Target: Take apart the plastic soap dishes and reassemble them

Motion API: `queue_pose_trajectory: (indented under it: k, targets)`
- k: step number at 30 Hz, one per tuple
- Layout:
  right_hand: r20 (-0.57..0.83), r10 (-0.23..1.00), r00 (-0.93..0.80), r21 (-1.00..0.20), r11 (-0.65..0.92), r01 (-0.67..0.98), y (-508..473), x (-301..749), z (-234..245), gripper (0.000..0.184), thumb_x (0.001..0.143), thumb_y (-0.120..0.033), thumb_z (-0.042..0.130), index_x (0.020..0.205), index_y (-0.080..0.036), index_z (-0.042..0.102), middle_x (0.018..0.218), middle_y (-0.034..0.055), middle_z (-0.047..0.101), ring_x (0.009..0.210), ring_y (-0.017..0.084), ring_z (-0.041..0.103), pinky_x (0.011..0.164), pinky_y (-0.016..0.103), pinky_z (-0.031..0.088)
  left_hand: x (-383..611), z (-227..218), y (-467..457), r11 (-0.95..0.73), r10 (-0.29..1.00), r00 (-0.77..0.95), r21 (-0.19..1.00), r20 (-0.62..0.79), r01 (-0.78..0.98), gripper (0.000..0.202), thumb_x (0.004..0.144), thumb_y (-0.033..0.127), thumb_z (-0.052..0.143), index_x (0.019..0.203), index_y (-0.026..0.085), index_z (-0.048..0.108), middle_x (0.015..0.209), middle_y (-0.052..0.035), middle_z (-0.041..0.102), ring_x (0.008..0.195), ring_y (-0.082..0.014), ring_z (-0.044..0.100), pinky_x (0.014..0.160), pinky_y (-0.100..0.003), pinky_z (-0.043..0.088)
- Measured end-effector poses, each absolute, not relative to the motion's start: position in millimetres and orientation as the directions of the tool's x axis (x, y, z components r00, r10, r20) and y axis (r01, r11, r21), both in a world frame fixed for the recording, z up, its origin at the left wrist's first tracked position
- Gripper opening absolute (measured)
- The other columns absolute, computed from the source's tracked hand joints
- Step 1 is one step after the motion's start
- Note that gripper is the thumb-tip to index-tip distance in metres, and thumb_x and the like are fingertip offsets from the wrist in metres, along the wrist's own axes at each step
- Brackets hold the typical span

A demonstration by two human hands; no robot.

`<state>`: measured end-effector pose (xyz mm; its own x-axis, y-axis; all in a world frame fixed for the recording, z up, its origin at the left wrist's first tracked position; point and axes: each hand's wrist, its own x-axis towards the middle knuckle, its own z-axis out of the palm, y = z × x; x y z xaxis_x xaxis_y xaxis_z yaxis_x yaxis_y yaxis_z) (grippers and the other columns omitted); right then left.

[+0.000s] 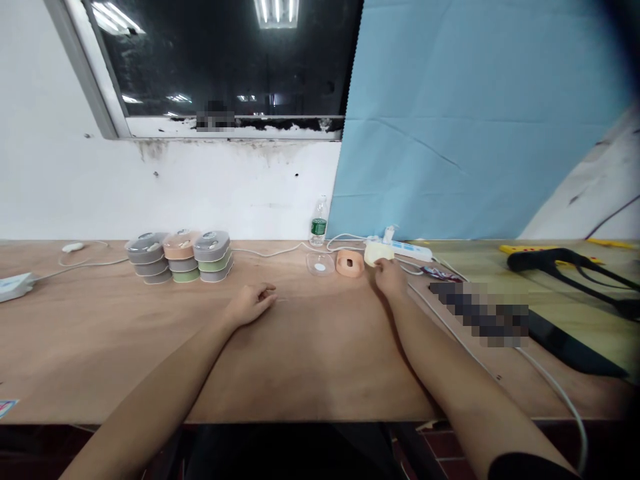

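My right hand (391,277) reaches to the far side of the wooden table (310,353) and its fingers touch a cream-coloured device (378,253); whether they grip it is unclear. Just left of that lie a peach ring-shaped piece (349,263) and a clear round lid (321,264). My left hand (251,303) rests palm down on the bare table top, fingers loosely curled, holding nothing. Further left stand stacked round containers (180,256) in grey, peach and green.
A white power strip (407,250) with cables lies behind the cream device. A water bottle (319,223) stands by the wall. A black stand (570,263) and a yellow tool (525,249) lie at right. A white adapter (13,285) sits at far left.
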<state>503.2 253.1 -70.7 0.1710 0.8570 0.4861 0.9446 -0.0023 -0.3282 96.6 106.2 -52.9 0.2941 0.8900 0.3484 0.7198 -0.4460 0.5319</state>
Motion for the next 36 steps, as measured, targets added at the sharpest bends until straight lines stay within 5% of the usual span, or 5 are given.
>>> queue_pose_trajectory:
  k: [19, 24, 27, 32, 36]
  targets:
    - [0.401, 0.913, -0.081, -0.280, 0.206, 0.938, 255, 472, -77, 0.024, 0.080, -0.019, 0.053, 0.095, -0.015, 0.070, 0.098, 0.0114, 0.062, 0.092, 0.021, 0.058, 0.085, 0.029, 0.042, 96, -54, 107, -0.423, 0.904, 0.295, 0.552, 0.308, 0.718, 0.039, 0.088, 0.045, 0.049, 0.112, 0.019, 0.065, 0.083, -0.0049, 0.070, 0.072, -0.0189, 0.063, 0.071, -0.031, 0.048]
    - [0.419, 0.903, -0.101, -0.300, 0.243, 0.923, 255, 468, -80, 0.025, 0.079, -0.019, 0.056, 0.099, -0.013, 0.070, 0.104, 0.0121, 0.060, 0.097, 0.021, 0.057, 0.089, 0.029, 0.041, 89, -54, 113, -0.462, 0.861, 0.283, 0.417, 0.423, 0.783, 0.036, 0.089, 0.043, 0.049, 0.110, 0.019, 0.065, 0.105, -0.0101, 0.067, 0.096, -0.0236, 0.061, 0.088, -0.037, 0.046]
    - [0.421, 0.902, -0.094, -0.330, 0.249, 0.910, 258, 470, -83, 0.025, 0.079, -0.021, 0.057, 0.100, -0.014, 0.069, 0.108, 0.0116, 0.058, 0.099, 0.021, 0.057, 0.091, 0.029, 0.041, 76, -49, 120, -0.377, 0.790, 0.141, 0.292, 0.596, 0.879, 0.036, 0.085, 0.042, 0.054, 0.112, 0.020, 0.064, 0.125, -0.0144, 0.055, 0.118, -0.0304, 0.049, 0.103, -0.046, 0.036]
    - [0.423, 0.902, -0.087, -0.354, 0.253, 0.901, 263, 472, -88, 0.026, 0.078, -0.023, 0.059, 0.101, -0.014, 0.069, 0.107, 0.0107, 0.057, 0.100, 0.020, 0.057, 0.094, 0.029, 0.040, 44, -33, 122, -0.061, 0.578, -0.264, 0.364, 0.772, 0.930, 0.052, 0.084, 0.042, 0.059, 0.130, 0.020, 0.052, 0.146, -0.0169, 0.032, 0.135, -0.0372, 0.027, 0.110, -0.055, 0.018]
    - [0.425, 0.901, -0.091, -0.342, 0.253, 0.905, 265, 472, -89, 0.026, 0.079, -0.024, 0.059, 0.101, -0.015, 0.069, 0.107, 0.0104, 0.057, 0.101, 0.021, 0.056, 0.093, 0.029, 0.039, 23, -29, 123, 0.061, 0.499, -0.348, 0.369, 0.794, 0.928, 0.071, 0.082, 0.048, 0.063, 0.142, 0.020, 0.038, 0.154, -0.0177, 0.018, 0.137, -0.0389, 0.023, 0.108, -0.057, 0.016]
